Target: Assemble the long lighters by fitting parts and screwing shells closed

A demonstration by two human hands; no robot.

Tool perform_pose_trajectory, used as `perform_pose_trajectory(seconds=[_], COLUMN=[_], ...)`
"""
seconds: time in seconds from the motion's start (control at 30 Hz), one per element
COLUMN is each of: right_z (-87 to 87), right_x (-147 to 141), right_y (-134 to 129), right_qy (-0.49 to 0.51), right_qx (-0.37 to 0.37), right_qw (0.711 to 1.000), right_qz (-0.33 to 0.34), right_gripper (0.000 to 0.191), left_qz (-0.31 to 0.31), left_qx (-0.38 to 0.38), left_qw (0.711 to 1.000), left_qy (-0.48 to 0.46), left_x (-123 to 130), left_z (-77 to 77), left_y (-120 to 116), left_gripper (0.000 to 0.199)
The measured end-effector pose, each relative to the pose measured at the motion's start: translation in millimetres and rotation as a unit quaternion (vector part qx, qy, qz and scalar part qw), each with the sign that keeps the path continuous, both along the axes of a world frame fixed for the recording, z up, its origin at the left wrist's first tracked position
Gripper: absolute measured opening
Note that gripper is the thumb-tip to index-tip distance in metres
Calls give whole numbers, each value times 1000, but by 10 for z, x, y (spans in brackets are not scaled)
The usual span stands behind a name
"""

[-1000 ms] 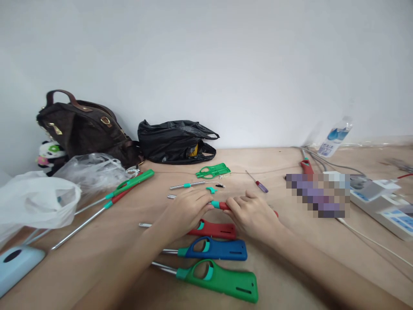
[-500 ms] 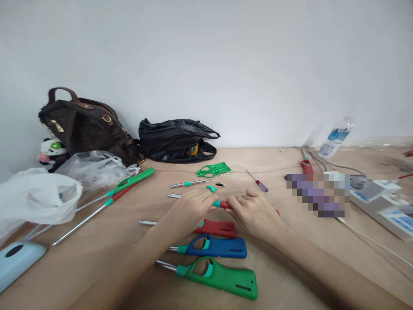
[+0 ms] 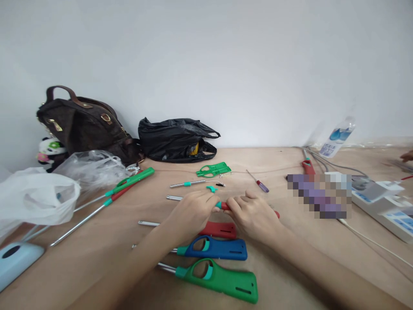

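Observation:
Both hands grip one red lighter with a teal collar, lying crosswise. My left hand is closed round its metal-tube side, and my right hand is closed over its red handle, whose end shows past the fingers. Nearer me lie another red lighter, a blue lighter and a green lighter, tubes to the left. Beyond the hands are a green handle shell, a loose metal tube, a teal trigger and a screwdriver.
At the left are clear plastic bags, more lighters and a dark backpack. A black bag stands against the wall. At the right are a bottle, a power strip and another person's hand.
Both hands keep their grip on the red lighter, with only a slight shift. The view has moved very little.

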State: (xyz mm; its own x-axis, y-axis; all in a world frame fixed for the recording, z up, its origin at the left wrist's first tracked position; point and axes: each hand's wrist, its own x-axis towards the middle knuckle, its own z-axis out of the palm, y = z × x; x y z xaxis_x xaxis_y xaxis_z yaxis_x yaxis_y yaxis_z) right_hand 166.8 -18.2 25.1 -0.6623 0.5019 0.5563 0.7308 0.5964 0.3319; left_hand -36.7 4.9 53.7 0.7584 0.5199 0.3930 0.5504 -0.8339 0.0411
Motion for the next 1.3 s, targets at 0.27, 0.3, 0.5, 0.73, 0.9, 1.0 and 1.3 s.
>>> perform_pose_trajectory(seconds=[0.27, 0.3, 0.5, 0.73, 0.9, 1.0, 1.3], right_z=[-57, -66, -78, 17, -40, -141, -312], right_x=[-38, -44, -30, 242, 336, 281, 257], right_y=[1, 3, 85, 255, 312, 320, 363], right_qy=[-4, -10, -53, -13, -12, -22, -40], right_qx=[-18, -23, -59, -102, -111, -84, -140], right_qw=[1000, 1000, 997, 995, 994, 996, 989], right_qz=[-3, -6, 3, 7, -14, -13, 15], right_gripper=[21, 21, 17, 14, 7, 5, 14], left_qz=[19, 26, 43, 43, 61, 8, -2], left_qx=[-44, -47, -45, -20, -63, -102, -184], left_qw=[999, 998, 998, 999, 996, 992, 976], left_qy=[8, 15, 26, 3, -21, -69, -113], left_x=[11, 5, -20, -247, -436, -332, 295], left_z=[-7, -32, -184, -127, -142, -155, -362], left_y=[-33, -34, -9, 260, 389, 313, 280], left_gripper=[20, 21, 21, 22, 27, 31, 15])
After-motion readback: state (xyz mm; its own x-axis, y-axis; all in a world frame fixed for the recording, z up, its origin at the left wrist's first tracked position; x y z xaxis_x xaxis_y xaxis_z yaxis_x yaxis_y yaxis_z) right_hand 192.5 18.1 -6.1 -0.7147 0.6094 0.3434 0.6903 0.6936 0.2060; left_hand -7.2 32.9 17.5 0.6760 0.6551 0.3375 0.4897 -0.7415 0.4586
